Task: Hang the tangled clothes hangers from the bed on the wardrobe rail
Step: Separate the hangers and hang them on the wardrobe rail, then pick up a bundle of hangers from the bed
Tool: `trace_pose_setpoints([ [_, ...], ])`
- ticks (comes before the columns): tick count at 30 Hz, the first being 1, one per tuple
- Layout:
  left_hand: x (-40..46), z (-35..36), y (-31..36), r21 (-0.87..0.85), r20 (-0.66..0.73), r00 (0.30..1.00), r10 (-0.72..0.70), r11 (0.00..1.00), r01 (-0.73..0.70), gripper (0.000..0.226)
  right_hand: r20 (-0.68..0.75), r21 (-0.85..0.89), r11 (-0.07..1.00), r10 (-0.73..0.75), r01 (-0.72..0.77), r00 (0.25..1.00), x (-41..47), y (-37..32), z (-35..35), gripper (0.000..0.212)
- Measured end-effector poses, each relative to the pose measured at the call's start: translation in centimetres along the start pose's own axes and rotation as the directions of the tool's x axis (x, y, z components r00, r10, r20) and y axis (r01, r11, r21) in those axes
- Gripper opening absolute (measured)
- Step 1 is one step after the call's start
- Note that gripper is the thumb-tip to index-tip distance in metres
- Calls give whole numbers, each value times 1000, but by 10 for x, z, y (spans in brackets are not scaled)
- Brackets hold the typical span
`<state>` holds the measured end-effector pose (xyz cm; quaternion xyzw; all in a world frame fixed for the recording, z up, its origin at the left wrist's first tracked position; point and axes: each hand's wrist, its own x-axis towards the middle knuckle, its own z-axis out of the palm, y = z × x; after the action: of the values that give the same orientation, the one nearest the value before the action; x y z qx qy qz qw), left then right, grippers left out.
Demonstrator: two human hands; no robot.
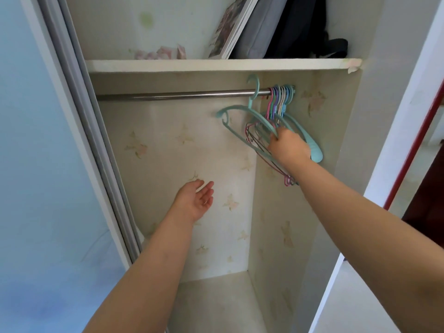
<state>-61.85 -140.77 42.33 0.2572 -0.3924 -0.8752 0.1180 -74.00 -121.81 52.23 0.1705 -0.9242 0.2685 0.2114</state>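
A steel wardrobe rail [173, 95] runs across the open wardrobe under a shelf. Several thin coloured hangers [280, 99] hang bunched at the rail's right end. A wide teal hanger [242, 116] hooks over the rail just left of them and tilts down to the right. My right hand [288, 146] is closed on the teal hanger's lower bar among the thin hangers. My left hand [195, 200] floats lower in the wardrobe, palm up, fingers apart, holding nothing.
The shelf [216, 64] above the rail carries a framed picture [231, 27], folded grey and dark fabric [295, 25]. A sliding door [36, 164] stands at the left. The wardrobe's right wall [312, 188] is close beside the hangers.
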Motion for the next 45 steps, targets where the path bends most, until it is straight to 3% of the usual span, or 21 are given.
trace_pose_setpoints([
  [11,-1,-12,12,157,21,999,-44,987,41,9,121,-150,973,194,-176,973,34,-10,-6,32],
  [17,-10,-10,12,421,147,987,59,899,-117,15,177,-119,961,268,-249,947,24,-6,-4,36],
  [21,-17,3,-8,548,218,972,90,813,-198,18,138,-82,955,295,-286,946,-19,12,0,47],
  [24,-25,13,-49,635,300,954,-17,750,-186,20,170,-91,947,321,-309,932,-70,40,7,55],
  [28,-48,17,-117,729,327,934,-141,667,-154,22,294,-82,921,387,-380,874,-152,87,18,45],
  [35,-119,44,-213,834,362,914,-184,502,-230,19,642,94,790,417,-606,643,-299,170,-14,23],
  [42,-235,100,-359,857,410,852,-325,457,-238,18,570,168,616,577,-770,585,-458,277,-120,19],
  [45,-294,129,-433,863,439,793,-423,442,-243,20,492,227,508,677,-831,548,-528,326,-182,18],
])
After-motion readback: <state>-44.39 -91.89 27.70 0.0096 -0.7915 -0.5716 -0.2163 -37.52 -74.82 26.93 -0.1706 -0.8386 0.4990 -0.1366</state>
